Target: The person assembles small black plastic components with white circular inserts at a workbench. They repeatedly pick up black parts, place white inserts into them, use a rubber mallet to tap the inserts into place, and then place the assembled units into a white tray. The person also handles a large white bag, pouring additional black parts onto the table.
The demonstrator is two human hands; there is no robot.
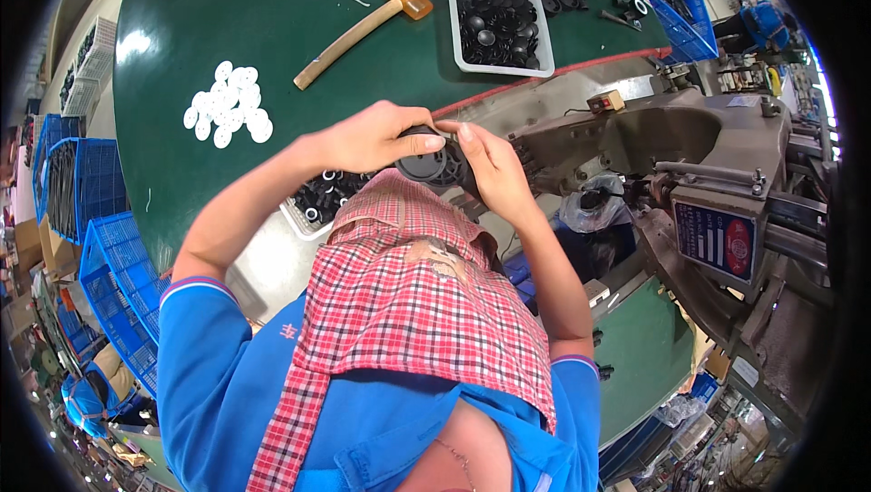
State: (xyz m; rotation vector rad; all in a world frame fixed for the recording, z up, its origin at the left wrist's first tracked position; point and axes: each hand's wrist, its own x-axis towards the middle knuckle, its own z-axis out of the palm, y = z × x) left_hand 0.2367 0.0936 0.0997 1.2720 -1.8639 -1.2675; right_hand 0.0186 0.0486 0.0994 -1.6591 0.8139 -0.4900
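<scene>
Both hands meet just above my chest over the edge of a green table [272,48]. My left hand [376,136] and my right hand [490,170] together grip a round black plastic wheel-like part [426,164], fingertips pinching its upper rim. A red checked cloth [408,292] hangs down my front under the hands. Beneath my left wrist a small tray [299,217] holds several black ring-shaped parts.
A wooden-handled mallet [363,29] lies on the table beside a white tray [458,20] full of black round caps. A pile of white discs [231,104] sits at left. A grey press machine [708,175] stands at right. Blue crates [109,247] stack at left.
</scene>
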